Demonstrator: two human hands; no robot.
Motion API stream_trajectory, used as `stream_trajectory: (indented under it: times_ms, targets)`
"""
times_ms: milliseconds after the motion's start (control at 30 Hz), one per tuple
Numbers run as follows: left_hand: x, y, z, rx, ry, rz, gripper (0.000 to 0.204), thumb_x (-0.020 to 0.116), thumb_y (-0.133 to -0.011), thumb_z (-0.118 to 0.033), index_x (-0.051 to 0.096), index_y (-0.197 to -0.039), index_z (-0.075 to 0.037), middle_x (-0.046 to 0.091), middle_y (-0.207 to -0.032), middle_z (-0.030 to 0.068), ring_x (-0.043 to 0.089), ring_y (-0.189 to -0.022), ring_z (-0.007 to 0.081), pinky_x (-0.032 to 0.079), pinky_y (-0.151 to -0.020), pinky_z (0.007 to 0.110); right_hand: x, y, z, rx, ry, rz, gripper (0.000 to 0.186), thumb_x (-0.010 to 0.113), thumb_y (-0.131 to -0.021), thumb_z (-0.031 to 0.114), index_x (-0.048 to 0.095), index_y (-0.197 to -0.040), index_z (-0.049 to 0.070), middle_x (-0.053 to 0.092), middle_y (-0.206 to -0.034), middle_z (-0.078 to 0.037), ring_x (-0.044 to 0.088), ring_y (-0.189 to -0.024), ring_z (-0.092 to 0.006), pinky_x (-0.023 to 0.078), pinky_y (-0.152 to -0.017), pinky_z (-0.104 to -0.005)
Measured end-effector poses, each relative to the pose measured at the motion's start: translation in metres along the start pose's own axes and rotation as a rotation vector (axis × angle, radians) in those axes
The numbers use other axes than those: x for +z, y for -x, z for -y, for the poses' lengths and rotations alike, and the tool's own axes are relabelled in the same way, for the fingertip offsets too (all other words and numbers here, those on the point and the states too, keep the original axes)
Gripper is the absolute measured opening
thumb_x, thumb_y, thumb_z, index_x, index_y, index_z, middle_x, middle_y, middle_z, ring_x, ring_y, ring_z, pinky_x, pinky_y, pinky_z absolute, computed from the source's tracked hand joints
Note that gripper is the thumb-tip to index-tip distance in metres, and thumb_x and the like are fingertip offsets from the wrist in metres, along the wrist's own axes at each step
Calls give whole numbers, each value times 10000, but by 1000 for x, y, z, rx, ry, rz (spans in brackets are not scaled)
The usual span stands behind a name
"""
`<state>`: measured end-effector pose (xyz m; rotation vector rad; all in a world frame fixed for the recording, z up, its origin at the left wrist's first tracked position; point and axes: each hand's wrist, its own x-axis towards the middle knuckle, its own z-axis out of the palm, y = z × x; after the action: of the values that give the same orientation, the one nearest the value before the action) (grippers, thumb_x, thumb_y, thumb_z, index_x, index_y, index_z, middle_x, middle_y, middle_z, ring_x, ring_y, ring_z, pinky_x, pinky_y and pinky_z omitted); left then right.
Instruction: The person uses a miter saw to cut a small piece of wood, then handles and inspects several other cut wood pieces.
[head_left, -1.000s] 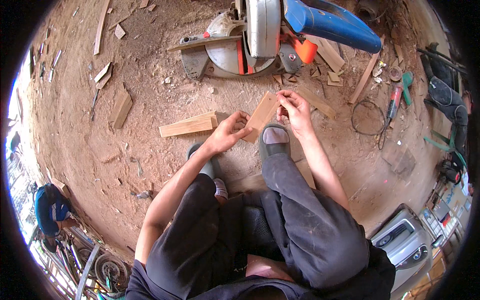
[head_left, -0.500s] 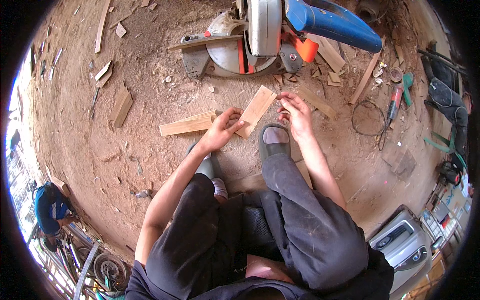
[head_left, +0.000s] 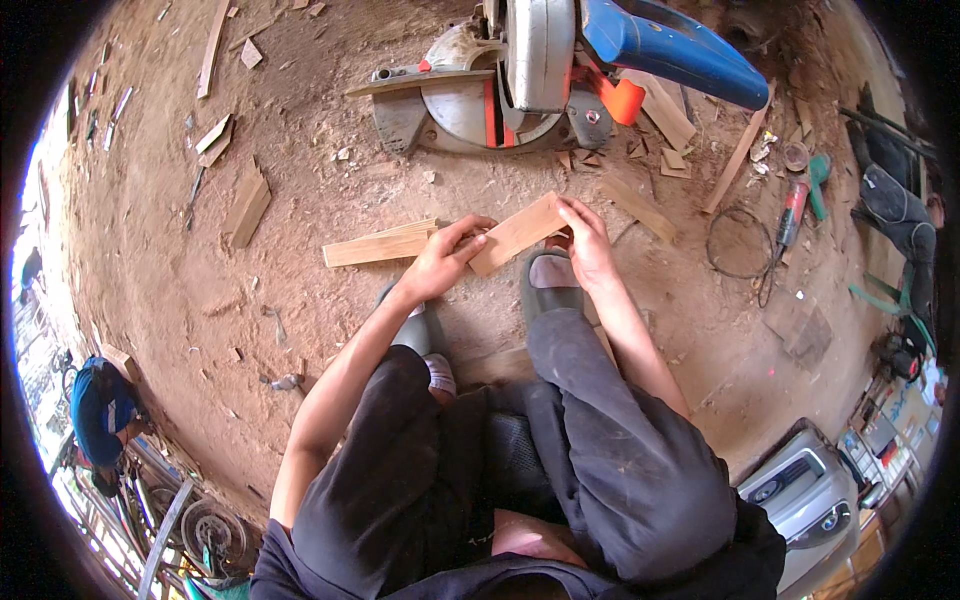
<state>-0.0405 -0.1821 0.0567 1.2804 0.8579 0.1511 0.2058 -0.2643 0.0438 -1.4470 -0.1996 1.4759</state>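
Between my hands, a short flat wooden board point(head_left: 517, 235) is held slanting up to the right, in front of my feet. My left hand point(head_left: 447, 262) grips its lower left end, thumb on top and fingers behind. At the upper right end, my right hand point(head_left: 588, 244) pinches the board, with part of its fingers hidden. Just left of my left hand, a small stack of similar wooden strips point(head_left: 375, 247) lies on the ground. Beyond the board stands a mitre saw point(head_left: 540, 60) with a blue handle point(head_left: 675, 52) and an orange trigger guard point(head_left: 625, 102).
Wood offcuts point(head_left: 247, 207) and sawdust are scattered over the dirt floor. On the right lie a red and green power tool point(head_left: 795, 208) and its coiled cord point(head_left: 712, 250). Another person point(head_left: 100, 410) in blue is at the far left, near a wheel point(head_left: 212, 530). A silver vehicle point(head_left: 800, 490) stands at lower right.
The board has turned clockwise to a flatter slant. My right hand has closed on its far end, having been only at its edge with looser fingers.
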Motion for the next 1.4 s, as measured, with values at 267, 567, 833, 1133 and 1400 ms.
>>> stream_trajectory:
  times_ms: [267, 567, 833, 1133, 1400]
  targets:
    - [1, 3, 1, 17, -96, -37, 318, 497, -1103, -223, 623, -1328, -36, 700, -1214, 104, 606, -1199, 179, 441, -1065, 345, -30, -16, 17, -233, 350, -106, 234, 692, -982, 238, 724, -1126, 56, 728, -1051, -62, 687, -946, -159, 556, -798, -318]
    - [8, 0, -5, -119, 212, 55, 384, 527, -1096, -249, 550, -1404, -20, 655, -1251, 135, 632, -1185, 209, 606, -910, 364, -141, -38, 35, -644, 1648, -420, 468, 846, -783, 193, 716, -1213, 60, 649, -1204, -158, 676, -1023, -326, 557, -885, -428]
    - [11, -5, 2, -48, 58, 9, 428, 632, -1044, -212, 497, -1404, -25, 626, -1269, 128, 613, -1183, 187, 616, -867, 346, -65, 1, 60, -826, 1226, -73, 476, 788, -796, 130, 695, -1257, 60, 702, -1152, -145, 689, -1017, -331, 570, -879, -422]
    - [11, -4, 10, 114, 266, 16, 444, 715, -988, -169, 543, -1364, -10, 664, -1205, 121, 618, -1118, 135, 558, -896, 304, 2, 12, 46, -893, 1215, 436, 485, 771, -764, 70, 712, -1246, 75, 676, -1199, -100, 668, -1085, -280, 591, -896, -406]
    - [23, -1, 12, 48, -139, 163, 355, 688, -1000, -222, 621, -1285, -21, 722, -1181, 145, 683, -1124, 225, 529, -979, 384, 4, 6, 68, -626, 1281, 180, 466, 769, -852, 209, 698, -1300, 102, 669, -1090, -146, 708, -989, -291, 592, -775, -384]
